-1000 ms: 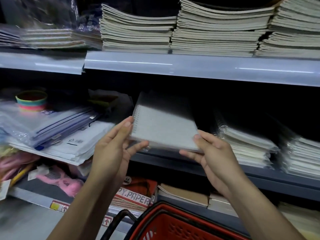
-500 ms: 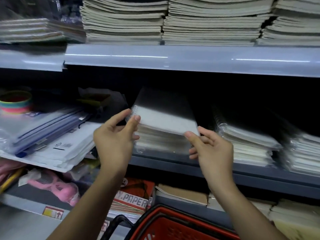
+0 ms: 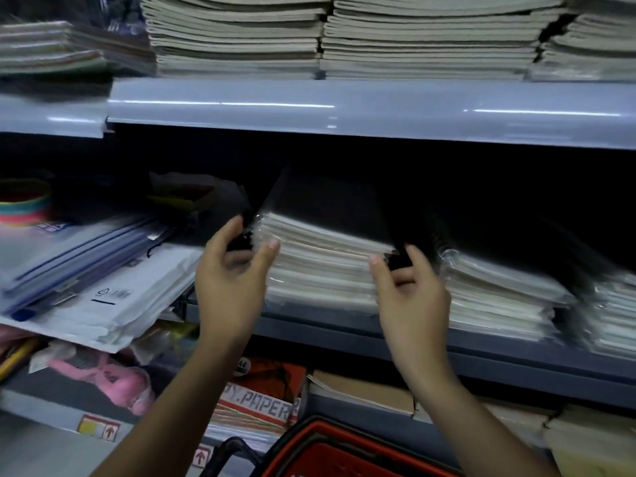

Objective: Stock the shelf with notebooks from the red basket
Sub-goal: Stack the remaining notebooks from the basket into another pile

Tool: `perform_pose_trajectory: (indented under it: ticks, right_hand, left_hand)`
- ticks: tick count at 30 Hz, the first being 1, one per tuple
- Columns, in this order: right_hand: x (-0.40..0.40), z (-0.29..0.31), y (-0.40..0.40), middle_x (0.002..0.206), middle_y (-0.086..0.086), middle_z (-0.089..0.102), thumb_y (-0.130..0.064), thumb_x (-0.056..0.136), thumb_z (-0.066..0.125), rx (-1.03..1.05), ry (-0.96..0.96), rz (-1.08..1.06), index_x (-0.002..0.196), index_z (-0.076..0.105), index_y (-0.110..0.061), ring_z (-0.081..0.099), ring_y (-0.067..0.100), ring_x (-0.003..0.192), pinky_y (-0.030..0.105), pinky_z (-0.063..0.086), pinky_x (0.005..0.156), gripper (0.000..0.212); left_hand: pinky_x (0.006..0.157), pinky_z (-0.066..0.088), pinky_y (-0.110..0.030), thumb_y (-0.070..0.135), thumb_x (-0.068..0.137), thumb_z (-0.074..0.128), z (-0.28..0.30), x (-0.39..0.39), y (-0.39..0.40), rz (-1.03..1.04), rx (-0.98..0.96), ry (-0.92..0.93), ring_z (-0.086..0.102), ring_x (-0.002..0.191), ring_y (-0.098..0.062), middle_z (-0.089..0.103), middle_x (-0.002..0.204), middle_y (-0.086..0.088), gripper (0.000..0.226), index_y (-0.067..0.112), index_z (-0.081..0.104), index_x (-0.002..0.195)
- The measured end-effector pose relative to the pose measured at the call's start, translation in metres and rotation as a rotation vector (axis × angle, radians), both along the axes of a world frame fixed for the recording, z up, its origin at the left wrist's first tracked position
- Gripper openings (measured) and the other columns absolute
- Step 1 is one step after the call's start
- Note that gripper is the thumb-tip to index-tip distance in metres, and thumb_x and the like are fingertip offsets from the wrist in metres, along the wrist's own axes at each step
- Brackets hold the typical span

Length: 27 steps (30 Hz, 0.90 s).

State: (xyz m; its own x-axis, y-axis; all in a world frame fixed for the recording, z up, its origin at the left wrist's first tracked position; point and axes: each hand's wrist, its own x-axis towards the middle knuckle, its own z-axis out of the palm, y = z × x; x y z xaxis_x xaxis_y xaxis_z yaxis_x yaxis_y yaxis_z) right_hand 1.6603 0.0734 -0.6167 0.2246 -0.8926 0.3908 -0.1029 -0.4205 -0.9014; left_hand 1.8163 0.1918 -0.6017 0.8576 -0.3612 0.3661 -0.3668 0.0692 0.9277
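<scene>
A stack of plastic-wrapped spiral notebooks (image 3: 320, 266) lies on the middle shelf (image 3: 344, 333), and the top notebook rests flat on it, reaching back into the dark. My left hand (image 3: 230, 277) is at the stack's front left corner, by the spiral, with thumb and fingers apart. At the front right corner is my right hand (image 3: 411, 294), also with fingers spread. Neither hand is closed on a notebook. The red basket (image 3: 309, 430) with its black handle (image 3: 223, 454) sits low in front of me; what it holds is out of view.
More wrapped notebook stacks (image 3: 499, 301) fill the middle shelf to the right. Tall exercise-book piles (image 3: 413, 39) sit on the shelf above (image 3: 344, 111). Plastic folders and envelopes (image 3: 86, 280) overhang at the left. Copy paper packs (image 3: 258, 404) lie below.
The notebook I held in both hands has been laid on the stack and slid back. My fingers have opened and now sit at the stack's front corners.
</scene>
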Motion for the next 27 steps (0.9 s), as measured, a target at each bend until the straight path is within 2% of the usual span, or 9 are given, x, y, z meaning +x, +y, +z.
perform_pose_trajectory:
  ticks: [2,5,7,9,12,17,20,22,27]
  right_hand:
    - [-0.01,-0.013,0.014,0.103,-0.009,0.059,-0.041,0.09,0.069,-0.101,0.075,-0.003,0.148,0.043,-0.025,0.059,0.003,0.091,0.021,0.054,0.084,0.066]
    - [-0.012,-0.036,0.01,0.143,-0.005,0.047,-0.041,0.085,0.074,-0.06,0.173,0.006,0.154,0.032,-0.021,0.05,0.009,0.125,0.029,0.044,0.107,0.083]
    - [-0.008,-0.04,0.003,0.156,-0.002,0.039,-0.044,0.082,0.077,0.011,0.236,0.072,0.158,0.022,-0.022,0.042,0.014,0.139,0.037,0.039,0.114,0.097]
    - [-0.002,-0.037,-0.006,0.15,-0.007,0.048,-0.042,0.078,0.08,0.027,0.288,0.153,0.155,0.028,-0.028,0.05,0.009,0.133,0.034,0.043,0.111,0.094]
    - [0.005,-0.028,-0.009,0.115,-0.022,0.063,-0.028,0.08,0.082,-0.01,0.37,0.188,0.13,0.051,-0.036,0.059,-0.01,0.093,0.009,0.046,0.088,0.06]
    - [0.0,-0.034,-0.003,0.089,-0.028,0.048,-0.018,0.085,0.078,-0.056,0.338,0.111,0.136,0.057,-0.02,0.051,-0.004,0.091,0.017,0.041,0.09,0.055]
    - [-0.006,-0.037,-0.003,0.102,-0.025,0.053,-0.01,0.086,0.076,0.031,0.261,0.117,0.142,0.053,-0.02,0.05,-0.017,0.091,0.003,0.039,0.085,0.061]
    - [-0.01,-0.039,0.001,0.118,-0.012,0.06,-0.009,0.086,0.075,0.071,0.231,0.117,0.144,0.05,-0.02,0.054,-0.012,0.1,-0.001,0.038,0.086,0.064]
    - [-0.011,-0.037,0.006,0.132,-0.001,0.063,-0.02,0.087,0.076,0.079,0.172,0.122,0.144,0.051,-0.019,0.058,-0.001,0.114,0.017,0.044,0.101,0.063]
  left_hand:
    - [0.093,0.054,-0.033,0.036,0.083,0.077,-0.019,-0.001,0.009,-0.056,0.027,0.046,0.063,0.111,-0.007,0.064,0.124,0.008,0.066,0.032,0.048,0.143]
    - [0.104,0.049,-0.034,0.023,0.08,0.081,-0.041,0.005,0.008,-0.139,0.101,0.08,0.057,0.125,-0.012,0.055,0.142,0.003,0.08,0.027,0.04,0.149]
    - [0.106,0.044,-0.028,0.016,0.08,0.081,-0.048,0.008,0.005,-0.208,0.163,0.056,0.052,0.129,-0.01,0.052,0.142,0.005,0.089,0.023,0.032,0.153]
    - [0.105,0.041,-0.024,0.014,0.081,0.08,-0.052,0.011,0.004,-0.229,0.213,0.013,0.051,0.127,-0.007,0.052,0.14,0.007,0.093,0.024,0.026,0.155]
    - [0.109,0.044,-0.031,0.012,0.081,0.081,-0.056,0.017,0.002,-0.215,0.229,-0.005,0.054,0.125,-0.008,0.055,0.135,0.008,0.088,0.028,0.03,0.151]
    - [0.104,0.047,-0.034,0.016,0.078,0.084,-0.06,0.013,-0.003,-0.131,0.233,-0.054,0.058,0.118,-0.011,0.061,0.129,0.007,0.081,0.029,0.037,0.143]
    - [0.102,0.049,-0.036,0.02,0.076,0.085,-0.064,0.011,-0.005,-0.085,0.229,-0.081,0.061,0.112,-0.01,0.064,0.12,0.008,0.072,0.033,0.043,0.133]
    - [0.102,0.049,-0.035,0.02,0.076,0.085,-0.064,0.009,-0.005,-0.088,0.225,-0.083,0.062,0.113,-0.009,0.066,0.12,0.006,0.068,0.032,0.046,0.13]
    - [0.101,0.048,-0.027,0.02,0.075,0.086,-0.057,0.012,-0.004,-0.144,0.199,-0.077,0.06,0.109,0.002,0.066,0.121,0.007,0.062,0.03,0.05,0.125]
